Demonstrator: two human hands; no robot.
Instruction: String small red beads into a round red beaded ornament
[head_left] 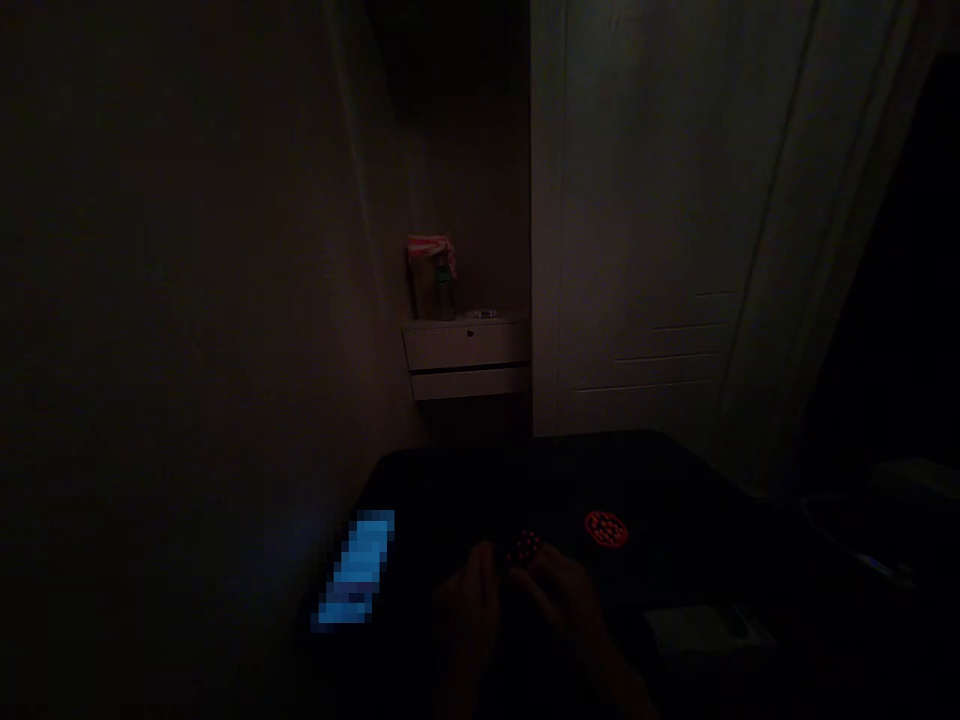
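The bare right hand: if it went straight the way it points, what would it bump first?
Probably the small dark object with red dots, just ahead of the bare right hand. They may already touch; it's too dark to be sure.

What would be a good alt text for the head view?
Left hand and right hand close together by small red dots in a dark room, grip unclear. To their right is a red-dotted disc, to their left a blurred blue glow.
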